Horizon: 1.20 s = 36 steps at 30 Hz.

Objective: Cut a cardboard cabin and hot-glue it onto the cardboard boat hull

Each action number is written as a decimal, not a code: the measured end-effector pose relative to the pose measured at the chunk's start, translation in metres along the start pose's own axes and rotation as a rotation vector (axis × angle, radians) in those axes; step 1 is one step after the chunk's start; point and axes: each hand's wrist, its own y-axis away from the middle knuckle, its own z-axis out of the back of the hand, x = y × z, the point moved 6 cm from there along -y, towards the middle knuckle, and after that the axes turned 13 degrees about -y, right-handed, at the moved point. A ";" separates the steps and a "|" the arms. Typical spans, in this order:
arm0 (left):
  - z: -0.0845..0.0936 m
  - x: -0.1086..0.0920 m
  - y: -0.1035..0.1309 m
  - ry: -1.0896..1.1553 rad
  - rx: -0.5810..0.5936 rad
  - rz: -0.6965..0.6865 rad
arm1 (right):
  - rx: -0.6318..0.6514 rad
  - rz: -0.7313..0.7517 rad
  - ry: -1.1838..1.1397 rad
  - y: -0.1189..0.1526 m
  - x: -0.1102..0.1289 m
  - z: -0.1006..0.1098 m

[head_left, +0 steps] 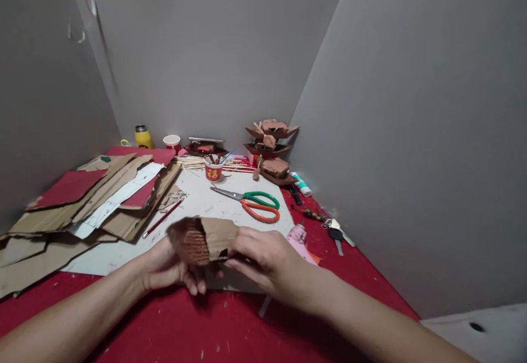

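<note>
A folded cardboard piece (216,232) is held up in front of me over the near edge of the white sheet. Its left part is ridged and painted reddish brown; the right part is plain tan. My left hand (171,271) supports it from below and the left, its fingers curled under and partly hidden. With thumb and fingers, my right hand (269,258) grips the right end. Beyond the hands lie scissors (242,196) with one green and one orange handle. A red pencil (162,219) rests to the left.
Cardboard sheets (61,212) are piled at left. A red paper cup (213,172) with a blue-handled brush stands behind the scissors, near thin sticks (193,162). Brown model boats (274,171) are at the back. Keys (335,233), a tube (301,184) and a yellow bottle (143,139) line the edges.
</note>
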 end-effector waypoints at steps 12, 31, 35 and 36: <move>-0.014 -0.025 0.008 -0.315 -0.095 -0.453 | -0.329 -0.296 -0.283 -0.011 -0.018 0.004; -0.002 -0.035 0.014 -0.637 -0.518 -0.546 | -0.113 0.075 0.379 -0.013 0.006 -0.014; 0.002 -0.031 0.009 -0.594 -0.532 -0.504 | -0.060 0.114 0.430 -0.017 0.004 -0.015; 0.001 -0.031 0.008 -0.589 -0.523 -0.503 | -0.019 0.110 0.407 -0.020 0.004 -0.011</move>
